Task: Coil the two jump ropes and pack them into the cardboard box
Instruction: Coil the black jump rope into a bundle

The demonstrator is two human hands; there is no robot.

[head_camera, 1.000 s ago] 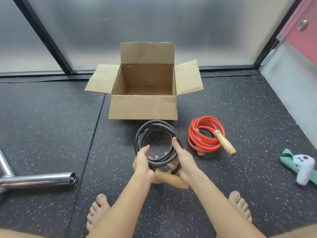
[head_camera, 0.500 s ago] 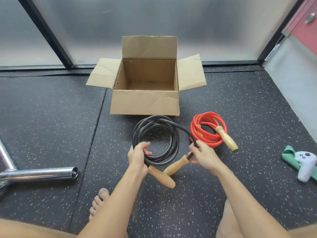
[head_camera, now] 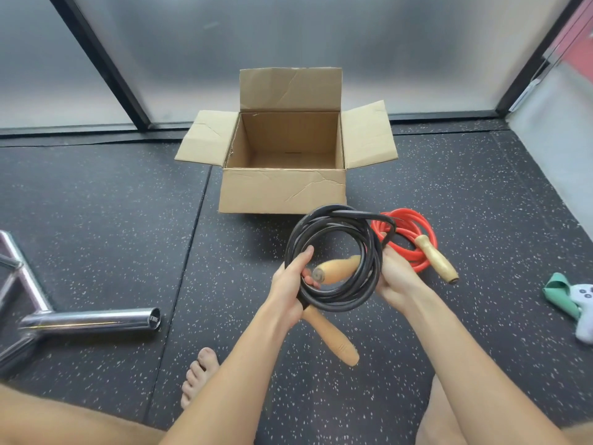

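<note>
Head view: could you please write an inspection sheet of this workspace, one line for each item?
Surface: dark speckled rubber floor.
Job's things: cardboard box open, nothing seen inside; black jump rope coiled, one wooden handle poking through the coil; red jump rope coiled on the floor near the box's front right corner.
Clutter: chrome bar at left; green band and white controller at right.
Hands: left hand and right hand both grip the black coil.
Cables: nothing seen.
Surroundings: frosted glass panels in black frames.
</note>
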